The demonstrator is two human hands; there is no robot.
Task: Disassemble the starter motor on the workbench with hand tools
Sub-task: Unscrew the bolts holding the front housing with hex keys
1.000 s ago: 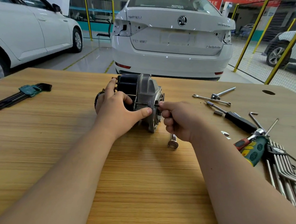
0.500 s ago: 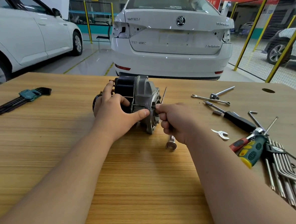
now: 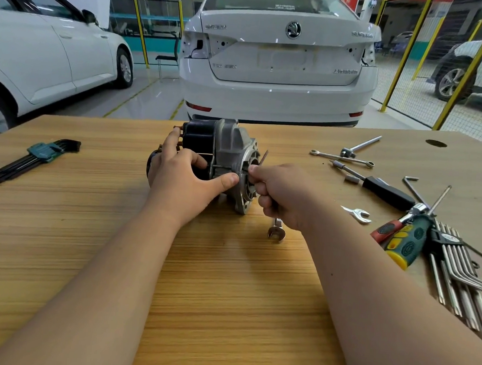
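Thin tool (image 3: 264,157) newly upturned, pinched in right grip (image 3: 284,196); left grip (image 3: 183,179) around starter motor (image 3: 231,145)

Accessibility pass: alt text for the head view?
A person's left hand grips a starter motor on a wooden workbench while the right hand pinches a thin tool at its flange end. Wrenches and screwdrivers lie right; a hex key set lies left.

A single head-worn wide-angle view looks forward and down over the worktop (image 3: 226,308) from close above (straight lines bow toward the edges), both forearms reaching away from it, parked cars (image 3: 277,71) filling the background.
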